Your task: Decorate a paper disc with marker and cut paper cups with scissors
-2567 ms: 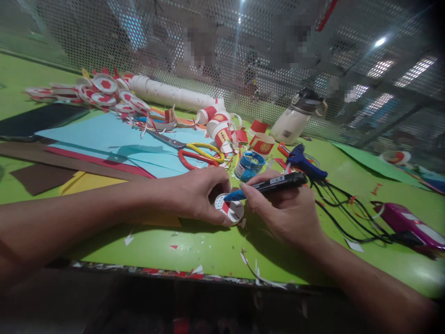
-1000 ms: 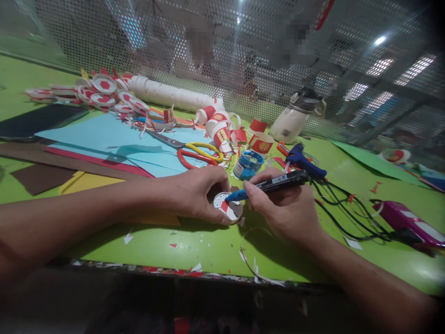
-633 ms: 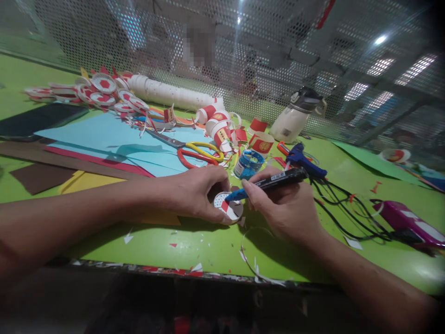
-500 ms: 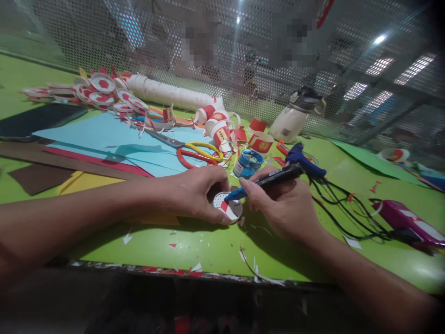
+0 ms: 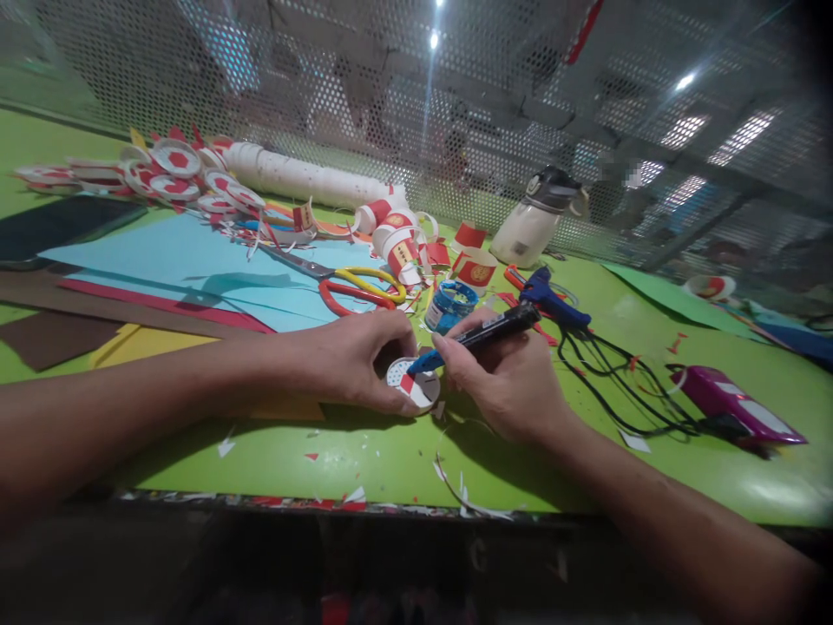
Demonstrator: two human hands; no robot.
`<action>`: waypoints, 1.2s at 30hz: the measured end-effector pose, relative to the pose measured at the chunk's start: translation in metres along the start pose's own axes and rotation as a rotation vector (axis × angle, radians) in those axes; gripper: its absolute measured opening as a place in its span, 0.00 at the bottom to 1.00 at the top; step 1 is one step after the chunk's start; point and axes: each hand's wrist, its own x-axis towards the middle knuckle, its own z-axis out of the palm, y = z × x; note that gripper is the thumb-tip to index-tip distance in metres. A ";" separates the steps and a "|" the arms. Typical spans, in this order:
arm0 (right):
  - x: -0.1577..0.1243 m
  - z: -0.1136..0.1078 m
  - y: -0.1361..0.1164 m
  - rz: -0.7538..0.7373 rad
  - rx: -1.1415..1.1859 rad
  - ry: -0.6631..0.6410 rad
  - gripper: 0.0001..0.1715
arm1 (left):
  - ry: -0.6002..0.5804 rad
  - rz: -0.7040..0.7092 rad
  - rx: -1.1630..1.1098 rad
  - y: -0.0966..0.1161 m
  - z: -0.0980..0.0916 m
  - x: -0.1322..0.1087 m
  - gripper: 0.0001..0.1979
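Observation:
My left hand pinches the edge of a small round white paper disc between thumb and fingers, low over the green table. The disc bears a red diamond, a dark line and a patch of blue dots. In my right hand is a black marker with a blue-stained front end, slanting down to the left. Its tip meets the disc near the dots, touching or just above it. Right behind the hands stands an open paint jar, smeared with blue.
Scissors with red and yellow handles lie on light blue paper. Beyond are cut paper cups and a pile of red-white discs. To the right are a blue glue gun, black cables, a purple device and a bottle.
The whole view has shifted slightly, so everything appears a little further left. Both hands keep their hold on the disc and the marker, with the tip still at the disc.

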 end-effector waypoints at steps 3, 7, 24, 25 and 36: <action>0.000 -0.002 -0.004 -0.023 -0.027 0.083 0.09 | -0.006 -0.016 -0.020 0.001 0.000 -0.001 0.23; 0.000 -0.005 -0.010 -0.048 -0.068 0.213 0.11 | 0.000 -0.035 -0.052 0.002 0.000 0.000 0.23; -0.001 -0.003 -0.006 -0.064 -0.081 0.083 0.10 | 0.007 -0.030 -0.039 0.001 0.001 -0.001 0.23; -0.001 -0.003 -0.006 -0.065 -0.080 0.080 0.10 | 0.005 -0.037 -0.039 0.002 0.001 -0.001 0.23; 0.001 -0.004 -0.005 0.037 -0.034 0.073 0.17 | 0.009 -0.033 -0.011 0.003 0.001 0.000 0.22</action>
